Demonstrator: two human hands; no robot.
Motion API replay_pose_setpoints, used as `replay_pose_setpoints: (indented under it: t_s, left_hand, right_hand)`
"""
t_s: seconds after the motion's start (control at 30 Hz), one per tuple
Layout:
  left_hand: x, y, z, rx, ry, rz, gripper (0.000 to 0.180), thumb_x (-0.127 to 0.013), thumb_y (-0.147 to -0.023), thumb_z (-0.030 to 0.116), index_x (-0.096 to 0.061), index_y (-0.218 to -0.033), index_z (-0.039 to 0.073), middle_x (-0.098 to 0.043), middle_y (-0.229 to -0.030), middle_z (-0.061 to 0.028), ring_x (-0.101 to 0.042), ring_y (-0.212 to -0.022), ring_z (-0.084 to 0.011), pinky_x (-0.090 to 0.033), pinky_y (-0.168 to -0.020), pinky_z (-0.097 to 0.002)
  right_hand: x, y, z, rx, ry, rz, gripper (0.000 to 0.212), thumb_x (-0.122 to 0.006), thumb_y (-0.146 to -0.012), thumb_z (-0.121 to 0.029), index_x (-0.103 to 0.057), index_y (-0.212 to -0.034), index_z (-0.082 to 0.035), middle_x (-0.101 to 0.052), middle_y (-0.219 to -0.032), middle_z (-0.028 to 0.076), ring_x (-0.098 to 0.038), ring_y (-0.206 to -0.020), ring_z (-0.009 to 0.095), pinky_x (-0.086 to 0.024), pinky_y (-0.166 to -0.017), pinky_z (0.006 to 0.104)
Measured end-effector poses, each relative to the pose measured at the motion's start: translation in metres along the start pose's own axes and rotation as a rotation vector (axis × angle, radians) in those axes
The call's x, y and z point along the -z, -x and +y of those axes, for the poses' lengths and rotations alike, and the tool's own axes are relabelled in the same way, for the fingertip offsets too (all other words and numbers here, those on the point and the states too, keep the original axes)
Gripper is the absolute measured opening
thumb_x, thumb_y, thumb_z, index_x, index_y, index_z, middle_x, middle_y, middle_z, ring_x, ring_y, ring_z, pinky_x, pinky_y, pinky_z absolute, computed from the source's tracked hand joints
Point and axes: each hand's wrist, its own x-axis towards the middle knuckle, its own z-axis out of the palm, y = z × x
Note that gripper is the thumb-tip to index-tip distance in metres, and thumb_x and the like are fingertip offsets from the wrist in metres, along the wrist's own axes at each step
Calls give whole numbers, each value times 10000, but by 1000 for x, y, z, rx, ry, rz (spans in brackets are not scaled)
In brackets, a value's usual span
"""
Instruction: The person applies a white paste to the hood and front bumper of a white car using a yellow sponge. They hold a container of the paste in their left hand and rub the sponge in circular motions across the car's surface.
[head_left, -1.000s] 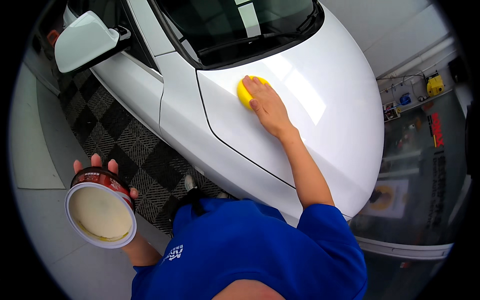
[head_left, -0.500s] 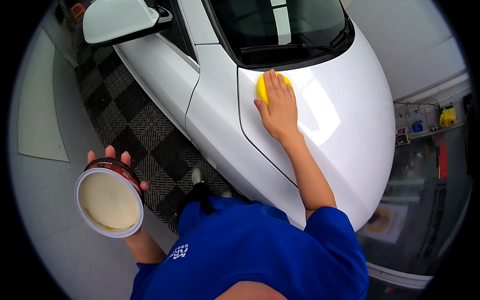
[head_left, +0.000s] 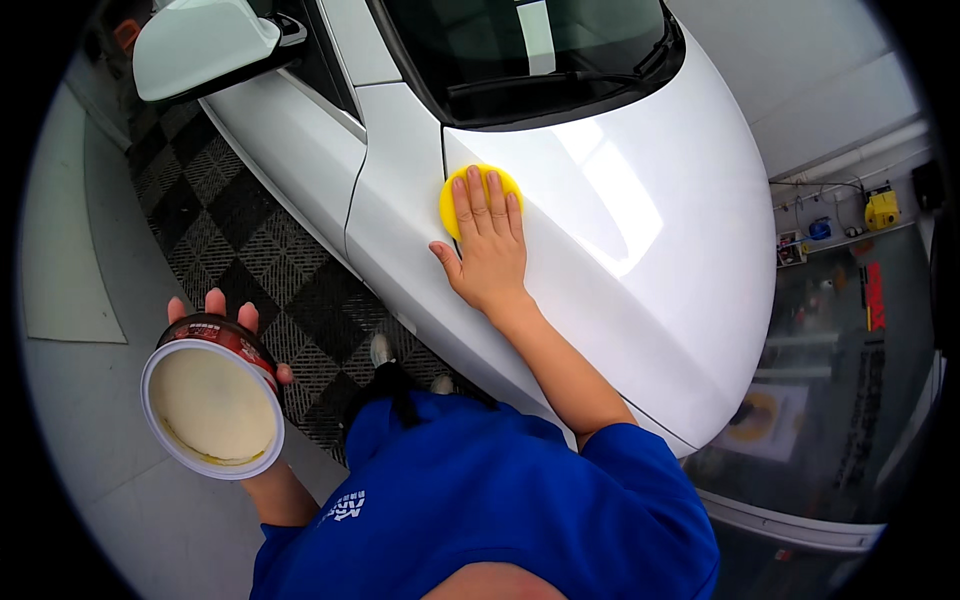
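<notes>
My right hand (head_left: 490, 245) lies flat over a round yellow sponge pad (head_left: 449, 208) and presses it to the white car's hood (head_left: 600, 290), beside the seam with the fender. Its fingers stretch along the pad, and the thumb sticks out to the left. At the lower left, my left hand (head_left: 216, 301) grips a round tub (head_left: 248, 350) from behind, fingertips showing past its far side. Dark red is the tub's outer wall, and its rim is pale. Pale cream-coloured paste (head_left: 215, 405) fills the tilted tub. My left palm is hidden behind it.
Above the hood are the windshield (head_left: 500, 50) and a black wiper (head_left: 540, 82). A side mirror (head_left: 205, 48) juts out at upper left. Dark checkered floor tiles (head_left: 240, 215) run alongside the car. Yellow equipment (head_left: 881, 210) stands on a shelf at right.
My right hand has moved the sponge pad left and nearer to me, from close under the windshield to the hood's seam. My left hand keeps its hold on the tub. The view has shifted slightly.
</notes>
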Motion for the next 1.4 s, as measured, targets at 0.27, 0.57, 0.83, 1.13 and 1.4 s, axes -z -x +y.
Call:
replay_pose_setpoints:
  t_s: [0.27,0.57,0.83,1.13,1.4]
  left_hand:
    - [-5,-9,-6,74,-18,-159,771,-563,-1021,422,-144,-1620,178,-177,-1650,-242,-227,-1508,-458,-432,-944,-787]
    - [-7,4,-3,-49,-43,88,785,-590,-1009,414,-155,-1616,173,-194,-1644,-242,-242,-1497,-477,-431,-955,-784]
    - [8,-8,-16,10,37,-95,772,-579,-1018,399,-153,-1621,175,-182,-1650,-242,-223,-1508,-471,-427,-963,-771]
    - [8,-12,-23,-7,58,67,815,-601,-997,449,-155,-1618,165,-174,-1659,-215,-222,-1515,-446,-431,-961,-754]
    - [5,-27,-31,68,108,-11,817,-587,-998,471,-146,-1621,179,-170,-1657,-226,-223,-1511,-461,-452,-945,-746]
  right_hand:
    - [-29,-14,-23,27,-191,-20,734,-550,-978,-470,-355,-1582,-101,-276,-1667,102,-205,-1547,336,-141,-1242,514]
    - [22,-24,52,-274,106,161,673,-494,-1014,-499,-459,-1508,-44,-415,-1572,187,-337,-1466,420,-205,-1213,534]
    - [52,29,70,-244,56,17,614,-433,-1053,-453,-441,-1532,-70,-404,-1597,143,-295,-1507,376,-216,-1226,500]
    - [64,22,70,-255,-51,-19,597,-323,-1089,-456,-464,-1509,-55,-429,-1576,156,-301,-1498,389,-202,-1236,481]
    - [49,-22,137,-432,97,-10,633,-266,-1093,-494,-440,-1528,-69,-389,-1602,157,-257,-1520,364,-171,-1245,465]
